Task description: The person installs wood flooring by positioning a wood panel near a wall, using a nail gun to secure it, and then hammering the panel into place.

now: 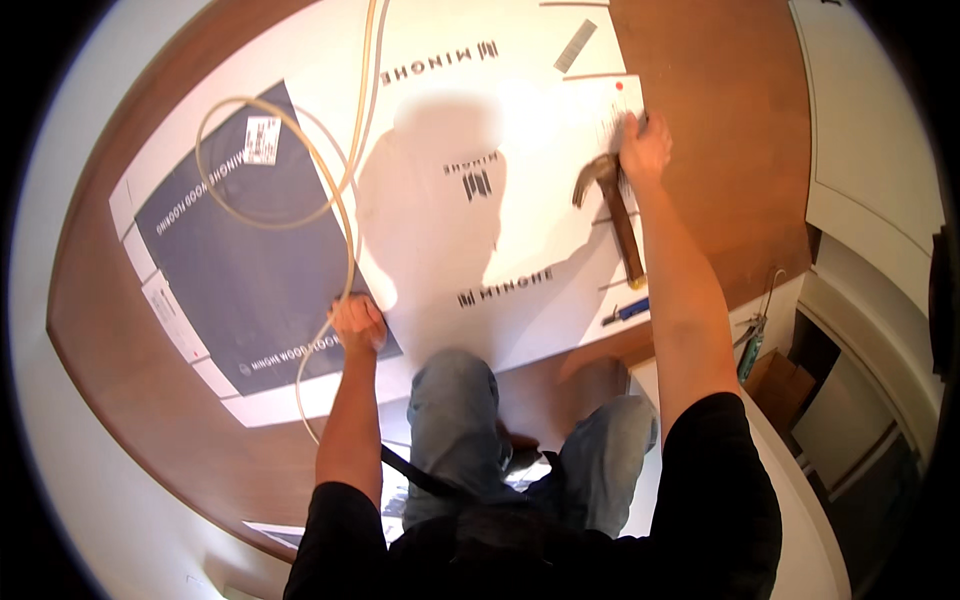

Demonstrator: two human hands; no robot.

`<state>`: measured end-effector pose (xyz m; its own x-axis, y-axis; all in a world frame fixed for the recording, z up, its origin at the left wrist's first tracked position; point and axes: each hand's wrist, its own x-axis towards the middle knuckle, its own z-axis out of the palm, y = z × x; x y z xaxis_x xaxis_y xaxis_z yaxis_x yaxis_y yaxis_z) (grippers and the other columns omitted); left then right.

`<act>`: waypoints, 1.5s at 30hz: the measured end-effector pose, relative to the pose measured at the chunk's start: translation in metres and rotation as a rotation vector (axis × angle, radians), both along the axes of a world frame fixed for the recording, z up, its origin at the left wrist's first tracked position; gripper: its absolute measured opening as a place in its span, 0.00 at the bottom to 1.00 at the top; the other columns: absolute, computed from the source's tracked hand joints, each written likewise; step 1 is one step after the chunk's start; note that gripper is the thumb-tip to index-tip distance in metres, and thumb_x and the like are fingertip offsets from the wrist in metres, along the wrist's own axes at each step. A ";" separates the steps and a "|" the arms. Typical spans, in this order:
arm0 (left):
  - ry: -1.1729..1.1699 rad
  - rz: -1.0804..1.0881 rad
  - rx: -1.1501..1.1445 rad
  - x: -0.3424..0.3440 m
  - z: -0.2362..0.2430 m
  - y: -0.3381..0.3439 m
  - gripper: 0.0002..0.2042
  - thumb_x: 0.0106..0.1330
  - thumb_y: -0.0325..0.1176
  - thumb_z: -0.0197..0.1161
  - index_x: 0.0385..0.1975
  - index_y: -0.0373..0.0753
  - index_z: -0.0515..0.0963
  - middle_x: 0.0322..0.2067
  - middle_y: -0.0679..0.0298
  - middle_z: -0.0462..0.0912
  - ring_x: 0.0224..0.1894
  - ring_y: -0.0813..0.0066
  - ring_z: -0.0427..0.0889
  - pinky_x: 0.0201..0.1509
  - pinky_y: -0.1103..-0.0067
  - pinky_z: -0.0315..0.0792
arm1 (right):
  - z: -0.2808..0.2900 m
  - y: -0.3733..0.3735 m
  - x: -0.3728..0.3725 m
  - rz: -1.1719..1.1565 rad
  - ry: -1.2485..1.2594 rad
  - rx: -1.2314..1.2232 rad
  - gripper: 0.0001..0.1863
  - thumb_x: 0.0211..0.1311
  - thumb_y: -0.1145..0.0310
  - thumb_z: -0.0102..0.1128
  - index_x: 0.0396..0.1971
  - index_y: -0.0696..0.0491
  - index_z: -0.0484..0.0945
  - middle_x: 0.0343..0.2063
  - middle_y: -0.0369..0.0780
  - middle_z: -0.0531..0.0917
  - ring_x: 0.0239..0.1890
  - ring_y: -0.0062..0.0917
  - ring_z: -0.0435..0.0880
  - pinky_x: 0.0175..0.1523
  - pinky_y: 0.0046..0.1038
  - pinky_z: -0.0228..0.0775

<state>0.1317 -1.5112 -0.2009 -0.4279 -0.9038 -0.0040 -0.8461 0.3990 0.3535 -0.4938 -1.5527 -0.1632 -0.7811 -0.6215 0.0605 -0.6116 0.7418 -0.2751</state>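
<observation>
My left hand [358, 322] is closed in a fist on a dark grey printed panel [290, 250] of a flat cardboard sheet. A thin beige hose [346, 215] passes right by its fingers; whether they grip anything is hidden. At the sheet's right edge my right hand [645, 150] is curled, thumb pointing away from me, with a small dark spot between thumb and fingers that I cannot make out. Beside that wrist, a claw hammer [617, 215] with a wooden handle lies on the white cardboard sheet [420, 350]. Nearer me is a blue-handled utility knife [627, 313].
A grey metal strip [575, 45] lies at the far right of the sheet. Brown flooring [710, 110] surrounds it. White cabinets [870, 120] stand on the right, near a teal-handled tool [752, 350] and a cardboard box [778, 390]. My knees [455, 400] are at the sheet's near edge.
</observation>
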 end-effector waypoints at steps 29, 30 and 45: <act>0.204 -0.947 0.048 -0.544 0.029 -0.320 0.09 0.54 0.31 0.72 0.33 0.50 0.79 0.34 0.70 0.79 0.36 0.66 0.77 0.44 0.70 0.68 | 0.008 -0.017 -0.042 0.166 -0.305 -0.269 0.17 0.53 0.71 0.57 0.44 0.45 0.85 0.66 0.40 0.80 0.69 0.42 0.73 0.73 0.50 0.55; 0.210 -0.952 0.049 -0.549 0.027 -0.315 0.09 0.54 0.32 0.71 0.33 0.51 0.79 0.34 0.70 0.79 0.36 0.66 0.77 0.44 0.69 0.68 | 0.011 -0.013 -0.048 0.167 -0.300 -0.274 0.17 0.54 0.71 0.57 0.44 0.46 0.85 0.66 0.40 0.80 0.69 0.42 0.73 0.73 0.50 0.56; 0.129 -1.126 -0.046 -0.536 0.002 -0.316 0.07 0.59 0.34 0.63 0.36 0.44 0.77 0.33 0.57 0.78 0.39 0.49 0.76 0.48 0.56 0.65 | 0.005 0.003 -0.032 0.093 -0.338 -0.428 0.07 0.48 0.70 0.67 0.29 0.48 0.83 0.65 0.40 0.79 0.73 0.36 0.70 0.78 0.48 0.55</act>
<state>-0.4045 -1.8269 -0.1986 -0.9925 -0.0023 0.1223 0.0444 0.9249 0.3775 -0.5256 -1.5496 -0.1580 -0.7440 -0.6636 0.0782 -0.4942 0.4677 -0.7328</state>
